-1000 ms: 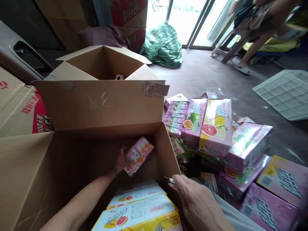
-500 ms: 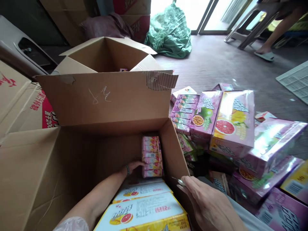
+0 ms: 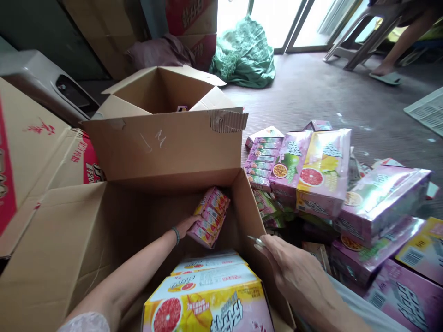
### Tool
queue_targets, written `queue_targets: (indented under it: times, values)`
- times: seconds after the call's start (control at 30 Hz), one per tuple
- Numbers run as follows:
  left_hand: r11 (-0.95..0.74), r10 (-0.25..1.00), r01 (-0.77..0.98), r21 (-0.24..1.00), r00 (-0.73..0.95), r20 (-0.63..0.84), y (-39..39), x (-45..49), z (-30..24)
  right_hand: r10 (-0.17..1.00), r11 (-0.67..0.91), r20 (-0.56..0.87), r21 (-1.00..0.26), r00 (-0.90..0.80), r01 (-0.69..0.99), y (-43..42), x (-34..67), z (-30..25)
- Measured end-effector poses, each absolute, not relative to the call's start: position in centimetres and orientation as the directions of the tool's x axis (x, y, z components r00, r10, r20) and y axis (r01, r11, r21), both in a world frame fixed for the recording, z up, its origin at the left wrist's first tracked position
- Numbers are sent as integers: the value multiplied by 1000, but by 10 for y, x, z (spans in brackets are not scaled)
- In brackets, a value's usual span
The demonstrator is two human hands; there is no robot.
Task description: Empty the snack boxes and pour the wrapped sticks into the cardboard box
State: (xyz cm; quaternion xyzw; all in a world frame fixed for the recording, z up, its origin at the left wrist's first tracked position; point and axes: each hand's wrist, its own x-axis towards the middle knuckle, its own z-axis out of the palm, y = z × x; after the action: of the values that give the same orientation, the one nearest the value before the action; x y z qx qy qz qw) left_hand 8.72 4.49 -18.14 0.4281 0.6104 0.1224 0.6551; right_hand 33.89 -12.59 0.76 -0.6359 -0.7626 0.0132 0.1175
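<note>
The floor [image 3: 301,92] is dark grey, finely lined and paler near the glass door. Directly on it rest a bunched green sack [image 3: 242,57], the legs of a plastic stool [image 3: 363,44], a person's slipper [image 3: 389,78], a pale slatted basket [image 3: 429,110] and a few white scraps [image 3: 339,115]. Fruit-printed boxes [image 3: 377,249] are heaped at the right. The underside of the big carton [image 3: 180,152] is hidden.
</note>
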Motion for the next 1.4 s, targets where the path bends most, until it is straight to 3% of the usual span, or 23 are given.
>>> queue_targets:
  times: [0.13,0.27,0.33,0.4,0.5,0.57,0.63,0.7,0.77,0.83,0.9,1.03,1.23,1.4]
  values:
    - [409,842,498,765,117,-527,45,57,-101,967,128,245,-218,-73,967,-124,342,18]
    - [33,970,633,773,167,-178,13,22,19,947,23,289,-487,137,873,-125,346,43]
    - [-175,967,630,756,256,11,-20,11,79,895,-35,328,-625,303,780,-132,352,53]
    - [-268,950,640,720,298,88,-61,5,124,805,-81,349,-737,480,671,-144,359,61]
    - [-369,913,643,671,386,133,-127,4,141,671,-80,330,-858,664,507,-172,364,70]
    - [-465,871,667,583,463,166,-165,6,124,641,-36,368,-862,674,505,-197,357,78]
    - [-546,835,708,448,499,230,-195,7,97,713,61,483,-764,508,642,-222,339,90]
    - [-563,821,742,365,452,349,-216,5,73,820,227,552,-556,151,799,-244,310,104]
    - [-535,813,759,372,340,473,-229,-1,56,872,371,442,-321,-209,871,-260,276,119]
    - [-502,823,732,460,241,515,-235,-9,45,892,428,218,-122,-397,895,-266,240,132]
    - [-483,850,647,590,187,492,-238,-15,37,886,463,33,12,-463,886,-264,207,139]
    - [-466,872,496,733,118,474,-238,-17,26,831,557,-106,140,-547,819,-249,158,146]
    - [-514,838,454,728,83,539,-235,-13,16,777,626,-269,247,-569,739,-244,118,162]
    - [-523,830,453,722,77,552,-225,-16,16,839,540,-308,376,-449,753,-233,136,170]
